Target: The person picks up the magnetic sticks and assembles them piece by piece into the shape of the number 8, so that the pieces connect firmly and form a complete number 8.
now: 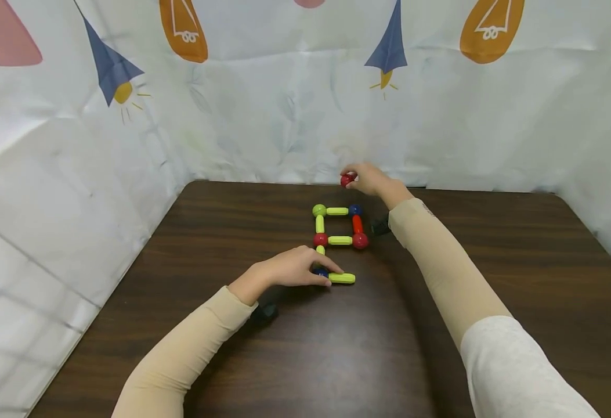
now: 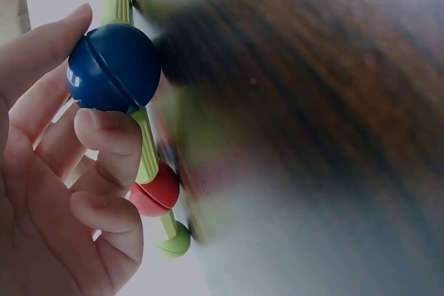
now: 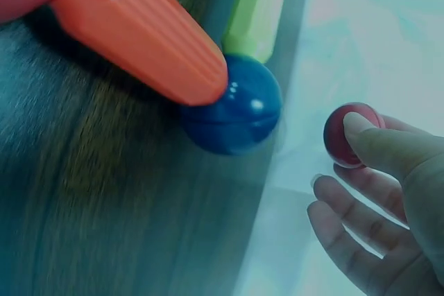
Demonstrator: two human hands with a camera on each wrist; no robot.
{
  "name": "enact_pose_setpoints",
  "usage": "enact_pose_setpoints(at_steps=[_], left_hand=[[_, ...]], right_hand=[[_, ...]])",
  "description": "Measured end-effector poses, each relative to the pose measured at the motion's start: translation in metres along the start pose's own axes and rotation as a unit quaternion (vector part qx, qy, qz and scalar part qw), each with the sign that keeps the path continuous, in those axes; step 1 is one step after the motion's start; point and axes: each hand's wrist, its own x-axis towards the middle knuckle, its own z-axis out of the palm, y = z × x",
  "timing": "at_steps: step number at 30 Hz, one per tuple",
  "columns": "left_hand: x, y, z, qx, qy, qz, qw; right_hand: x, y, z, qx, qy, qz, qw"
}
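Note:
My left hand (image 1: pixel 297 267) pinches a blue ball (image 2: pixel 114 67) at the near end of a ball-and-stick figure. A yellow-green stick (image 1: pixel 342 278) points right from that ball, and another stick (image 2: pixel 148 147) joins it to a red ball (image 1: pixel 321 240). Beyond, a square of sticks has a green ball (image 1: pixel 319 211), a second blue ball (image 1: pixel 354 210) and another red ball (image 1: pixel 360 241) at its corners. One side is a red stick (image 1: pixel 357 224). Near the table's far edge my right hand (image 1: pixel 370 179) holds a loose red ball (image 3: pixel 350 133) between thumb and fingers, apart from the figure.
The dark wooden table (image 1: pixel 493 261) meets a white printed cloth (image 1: pixel 284 116) along its back edge. More cloth hangs on the left side. Dark wrist devices show beneath both forearms.

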Motion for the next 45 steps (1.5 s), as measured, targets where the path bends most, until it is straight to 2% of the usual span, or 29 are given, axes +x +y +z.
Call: enact_pose_setpoints(at_steps=[5, 13, 27, 37, 45], left_hand=[[0.0, 0.002, -0.001, 0.006, -0.001, -0.007, 1.0], [0.004, 0.005, -0.003, 0.026, 0.002, -0.022, 0.9994], [0.013, 0.016, 0.001, 0.05, 0.014, -0.047, 0.9976], [0.015, 0.016, 0.004, 0.06, 0.019, -0.057, 0.9964], [0.017, 0.015, 0.006, 0.07, 0.027, -0.061, 0.9953]], right_hand=[[-0.011, 0.0, -0.007, 0.011, -0.003, -0.001, 0.9999], [-0.038, 0.001, -0.016, 0.019, 0.019, -0.018, 0.9995], [-0.078, 0.004, -0.012, 0.026, 0.035, -0.063, 0.997], [-0.108, -0.001, -0.017, 0.029, 0.035, -0.077, 0.996], [-0.129, -0.007, -0.011, 0.024, 0.038, -0.101, 0.9938]])
